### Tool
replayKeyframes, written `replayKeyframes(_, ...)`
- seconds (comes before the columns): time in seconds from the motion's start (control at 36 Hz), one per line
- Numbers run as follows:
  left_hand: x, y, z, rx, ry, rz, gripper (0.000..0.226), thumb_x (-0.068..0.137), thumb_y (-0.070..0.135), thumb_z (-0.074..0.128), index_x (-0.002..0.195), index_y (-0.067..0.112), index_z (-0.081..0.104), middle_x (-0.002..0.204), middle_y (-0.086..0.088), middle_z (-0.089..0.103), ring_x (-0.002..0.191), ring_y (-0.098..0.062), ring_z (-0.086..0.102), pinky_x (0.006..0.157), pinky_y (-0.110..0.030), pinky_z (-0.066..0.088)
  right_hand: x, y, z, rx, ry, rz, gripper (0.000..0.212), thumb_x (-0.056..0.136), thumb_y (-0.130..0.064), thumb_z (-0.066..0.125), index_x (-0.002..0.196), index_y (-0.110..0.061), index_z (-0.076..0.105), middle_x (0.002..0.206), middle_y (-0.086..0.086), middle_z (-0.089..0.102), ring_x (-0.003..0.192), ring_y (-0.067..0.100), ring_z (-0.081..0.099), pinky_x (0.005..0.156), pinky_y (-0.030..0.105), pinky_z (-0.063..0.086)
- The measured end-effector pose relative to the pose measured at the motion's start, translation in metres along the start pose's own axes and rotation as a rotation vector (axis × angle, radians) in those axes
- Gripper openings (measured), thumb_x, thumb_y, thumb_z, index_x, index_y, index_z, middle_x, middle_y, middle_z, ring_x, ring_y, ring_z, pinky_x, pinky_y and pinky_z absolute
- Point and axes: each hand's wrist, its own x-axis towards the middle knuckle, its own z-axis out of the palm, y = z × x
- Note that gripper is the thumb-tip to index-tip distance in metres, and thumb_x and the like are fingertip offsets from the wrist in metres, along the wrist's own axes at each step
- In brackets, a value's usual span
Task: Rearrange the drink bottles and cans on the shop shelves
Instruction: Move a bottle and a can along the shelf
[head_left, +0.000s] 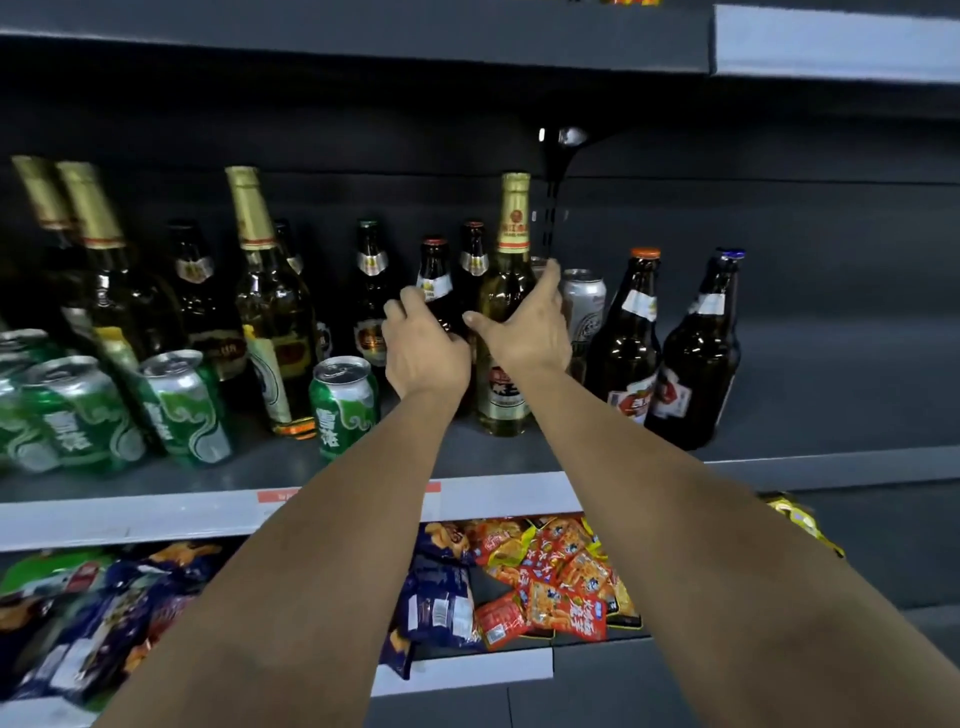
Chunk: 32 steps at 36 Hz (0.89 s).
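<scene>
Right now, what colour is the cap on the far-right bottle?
Blue cap, seen in the head view.

On the grey metal middle shelf (779, 462), tall gold-foil-necked glass bottles (93, 218) are stood at the far left, with green aluminium cans (182, 410) placed before them. One more green can (344, 405) is set further right, near the front edge. Behind it, short brown glass bottles (370, 291) are ranged toward the back. At the centre, a clear gold-necked bottle (511, 260) is stood, with a silver can (584, 301) behind and to its right. Two dark brown bottles (628, 332) are stood rightmost. Plastic snack packets (545, 571) are laid on the shelf below.
</scene>
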Motion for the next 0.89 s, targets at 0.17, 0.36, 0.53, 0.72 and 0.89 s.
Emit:
replayKeyframes(0.17,0.014,-0.003,0.013,-0.117,-0.060,-0.141,0.081,0.080,0.020,0.070,0.145,0.013,0.023,0.145,-0.016,0.028,0.131,-0.033,0.032,0.101,-0.042,0.037,0.003,0.006,0.004,-0.018,-0.039,0.036,0.107,0.077,-0.045,0.076,0.151,-0.017,0.003,0.147,0.011,0.036,0.124,0.031,0.049,0.087,0.039,0.045)
replayKeyframes(0.36,0.030,-0.010,0.032,-0.254,-0.234,-0.375,0.101,0.078,0.037,0.072,0.151,0.020,0.005,0.151,-0.015,0.023,0.135,-0.035,0.030,0.109,-0.048,0.033,0.012,0.013,0.005,-0.051,-0.030,-0.009,0.079,0.075,-0.047,0.076,0.128,-0.011,0.031,0.129,0.008,0.049,0.111,0.028,0.056,0.071,0.033,0.041)
replayKeyframes(0.53,0.032,-0.013,0.040,-0.224,-0.196,-0.350,0.077,0.077,0.034,0.072,0.137,0.014,0.028,0.138,-0.017,0.035,0.123,-0.037,0.041,0.100,-0.052,0.041,0.012,0.015,0.008,-0.072,-0.004,-0.027,0.081,0.074,-0.048,0.076,0.130,-0.011,0.030,0.125,0.010,0.053,0.108,0.030,0.057,0.071,0.033,0.041)
replayKeyframes(0.72,0.028,-0.013,0.030,-0.263,-0.247,-0.361,0.088,0.080,0.028,0.068,0.149,0.019,0.013,0.147,-0.015,0.028,0.133,-0.034,0.032,0.108,-0.047,0.035,0.005,0.009,0.001,-0.067,0.000,0.014,0.083,0.074,-0.048,0.076,0.132,-0.013,0.028,0.125,0.009,0.053,0.107,0.030,0.059,0.069,0.034,0.042)
replayKeyframes(0.89,0.005,-0.001,0.006,-0.251,-0.250,-0.343,0.085,0.085,0.017,0.061,0.151,0.017,0.008,0.151,-0.014,0.022,0.135,-0.032,0.030,0.110,-0.043,0.034,-0.018,0.009,-0.013,-0.055,0.033,-0.030,0.080,0.073,-0.048,0.076,0.129,-0.015,0.030,0.122,0.007,0.055,0.101,0.031,0.061,0.068,0.032,0.043)
